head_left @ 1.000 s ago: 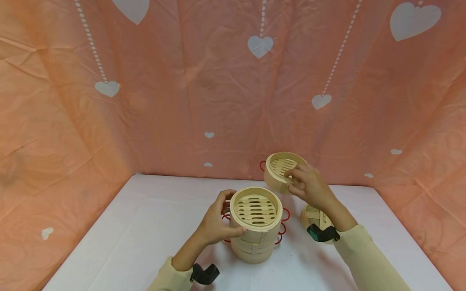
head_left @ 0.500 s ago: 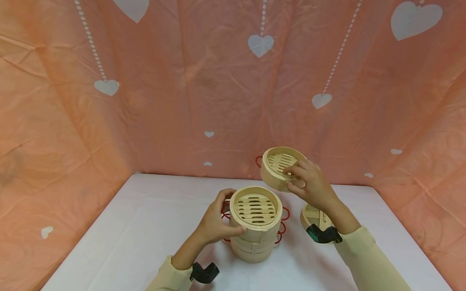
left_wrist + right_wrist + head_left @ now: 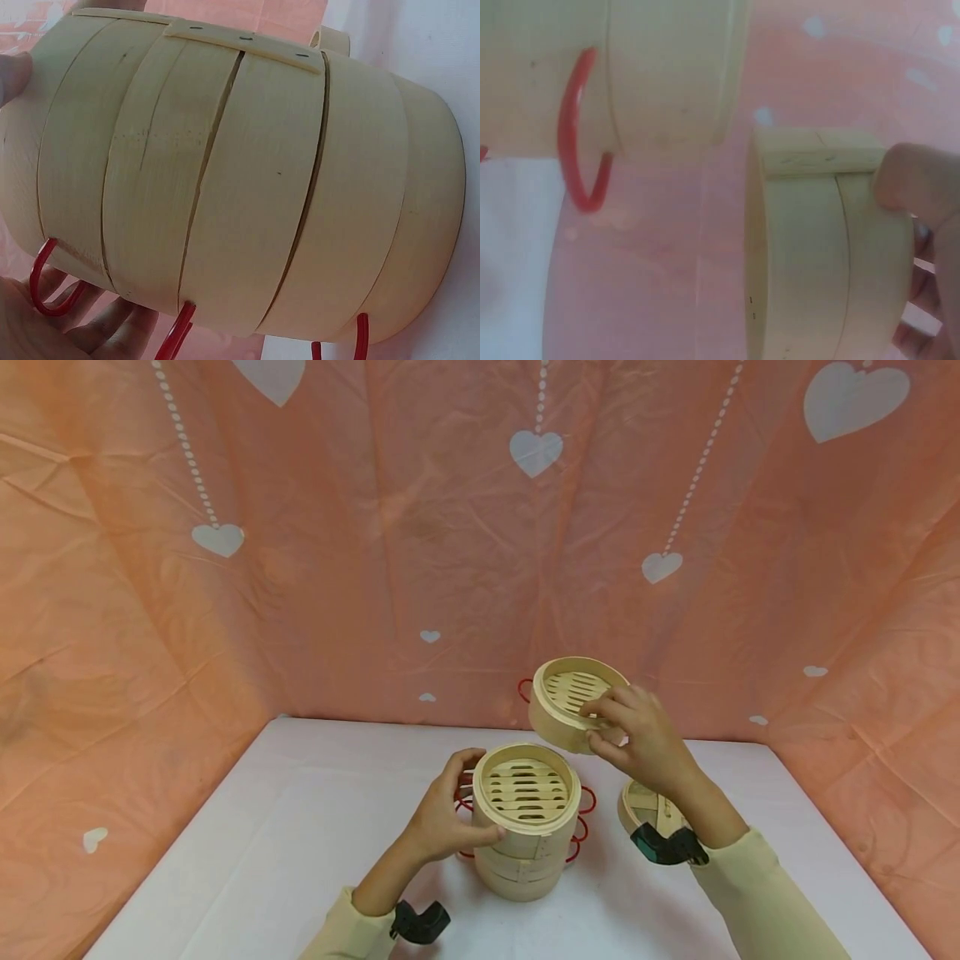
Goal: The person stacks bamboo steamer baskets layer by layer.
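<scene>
A stack of round bamboo steamer baskets (image 3: 519,864) with red loop handles stands upright on the table, its slatted top tier facing up. My left hand (image 3: 442,818) grips the stack's upper part from the left, thumb on the front wall and fingers behind. In the left wrist view, the stack's side wall (image 3: 240,180) fills most of the frame. My right hand (image 3: 643,735) pinches the near right rim of a separate steamer basket (image 3: 553,720), held tilted in the air behind and above the stack. In the right wrist view, my thumb presses this basket's wall (image 3: 802,255).
A round bamboo lid (image 3: 637,802) lies on the white table (image 3: 337,793) at the right, partly hidden behind the right wrist and its black camera (image 3: 667,845). An orange cloth (image 3: 337,610) with white hearts rises at the back and sides.
My right hand has raised the separate steamer basket a little and brought it left, nearer to above the stack. My left hand and the stack have stayed in place.
</scene>
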Demonstrator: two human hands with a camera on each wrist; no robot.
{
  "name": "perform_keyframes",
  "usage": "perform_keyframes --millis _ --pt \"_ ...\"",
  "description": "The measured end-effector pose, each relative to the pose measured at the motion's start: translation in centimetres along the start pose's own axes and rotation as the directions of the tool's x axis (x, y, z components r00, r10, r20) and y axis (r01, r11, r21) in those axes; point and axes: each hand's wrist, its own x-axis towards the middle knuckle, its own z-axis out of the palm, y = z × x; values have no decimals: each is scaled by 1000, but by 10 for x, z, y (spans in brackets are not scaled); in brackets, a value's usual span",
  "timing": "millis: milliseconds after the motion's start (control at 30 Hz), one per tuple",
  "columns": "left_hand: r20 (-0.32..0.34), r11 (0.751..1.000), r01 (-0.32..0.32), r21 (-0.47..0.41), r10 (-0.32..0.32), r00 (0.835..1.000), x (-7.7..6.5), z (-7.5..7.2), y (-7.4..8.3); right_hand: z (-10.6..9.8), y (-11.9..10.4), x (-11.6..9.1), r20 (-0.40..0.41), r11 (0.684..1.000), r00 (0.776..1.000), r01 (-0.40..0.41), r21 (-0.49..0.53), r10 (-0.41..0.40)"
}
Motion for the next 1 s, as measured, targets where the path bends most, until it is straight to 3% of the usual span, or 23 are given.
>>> perform_keyframes --millis 1000 --pt "0 999 -46 -19 46 999 1 -1 2 -6 -45 6 -48 986 989 143 81 -140"
